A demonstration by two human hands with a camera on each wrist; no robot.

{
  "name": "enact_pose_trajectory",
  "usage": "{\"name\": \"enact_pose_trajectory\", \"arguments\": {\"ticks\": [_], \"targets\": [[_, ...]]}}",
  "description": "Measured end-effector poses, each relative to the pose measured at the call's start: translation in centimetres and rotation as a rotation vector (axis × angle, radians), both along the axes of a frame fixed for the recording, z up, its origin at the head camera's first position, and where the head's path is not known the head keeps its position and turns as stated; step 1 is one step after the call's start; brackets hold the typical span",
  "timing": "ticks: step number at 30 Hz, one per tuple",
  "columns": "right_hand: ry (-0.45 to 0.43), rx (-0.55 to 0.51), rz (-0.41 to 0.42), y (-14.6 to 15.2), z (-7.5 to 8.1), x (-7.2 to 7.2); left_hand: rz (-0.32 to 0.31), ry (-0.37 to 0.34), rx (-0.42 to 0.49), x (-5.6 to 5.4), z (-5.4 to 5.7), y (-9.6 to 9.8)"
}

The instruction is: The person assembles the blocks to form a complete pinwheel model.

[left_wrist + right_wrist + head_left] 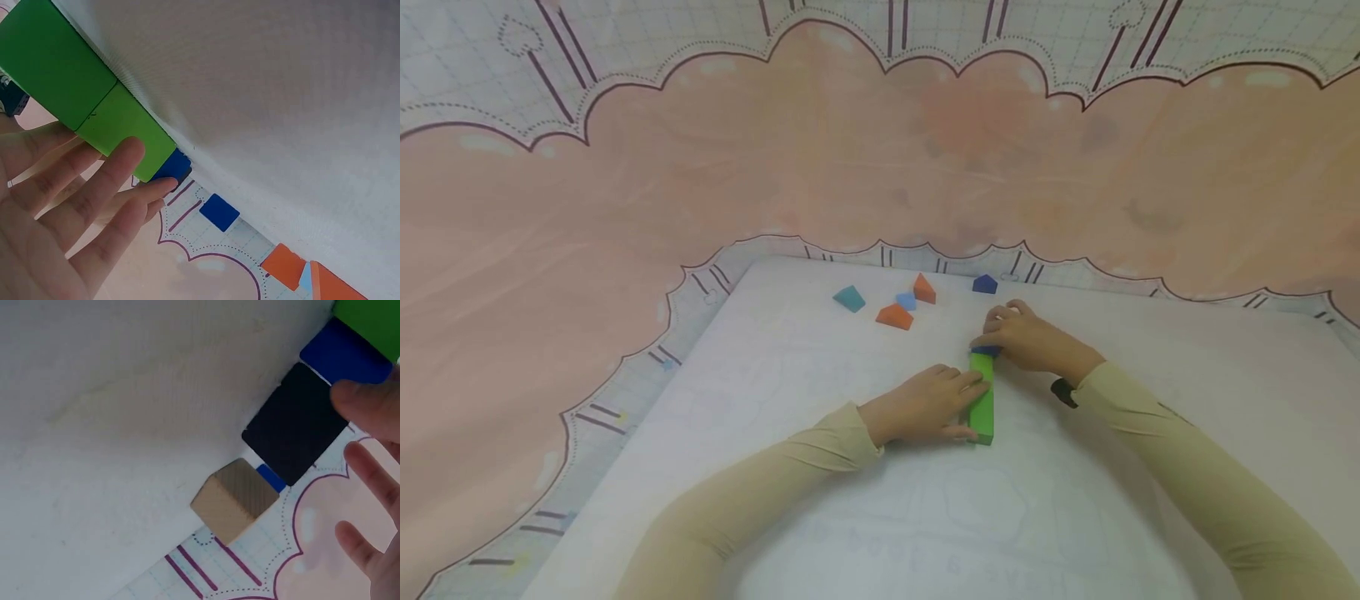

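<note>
Light green and darker green blocks [53,62] lie end to end as a long bar [982,417], with a blue block [172,165] at the far end. My left hand [925,404] rests its outstretched fingers over the bar's side and top. Bent over the far end, my right hand [1033,342] touches the top edge of a black block [297,422], its other fingers spread apart. That black block stands beside the blue one in the right wrist view. Beyond it is a plain wooden block [234,500]; in the head view the right hand hides both.
Toward the table's back edge lie a teal block [850,299], two orange blocks [895,317], a light blue block [906,301] and a dark blue block [985,284]. A patterned pink curtain [925,158] hangs behind the white table [760,375].
</note>
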State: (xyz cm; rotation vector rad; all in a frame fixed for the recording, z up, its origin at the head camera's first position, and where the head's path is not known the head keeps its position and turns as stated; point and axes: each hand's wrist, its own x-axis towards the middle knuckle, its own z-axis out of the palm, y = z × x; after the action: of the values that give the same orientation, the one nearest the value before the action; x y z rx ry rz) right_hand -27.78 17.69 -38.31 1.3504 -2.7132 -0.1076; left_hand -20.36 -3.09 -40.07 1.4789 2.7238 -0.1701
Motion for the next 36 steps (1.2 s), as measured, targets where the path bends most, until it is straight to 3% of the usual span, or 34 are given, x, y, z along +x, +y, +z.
{"name": "enact_pose_trajectory", "arguments": {"ticks": [21, 32, 36], "targets": [[-0.101, -0.043, -0.001, -1.1, 0.5, 0.1, 0.001, 0.01, 0.005, -0.2, -0.3, 0.0], [-0.1, -0.037, -0.01, -1.1, 0.4, 0.2, 0.006, 0.007, 0.0, 0.1, 0.1, -0.1], [-0.101, -0.038, -0.064, -0.4, 0.6, -0.1, 0.002, 0.012, 0.001, 0.1, 0.0, -0.1]]}}
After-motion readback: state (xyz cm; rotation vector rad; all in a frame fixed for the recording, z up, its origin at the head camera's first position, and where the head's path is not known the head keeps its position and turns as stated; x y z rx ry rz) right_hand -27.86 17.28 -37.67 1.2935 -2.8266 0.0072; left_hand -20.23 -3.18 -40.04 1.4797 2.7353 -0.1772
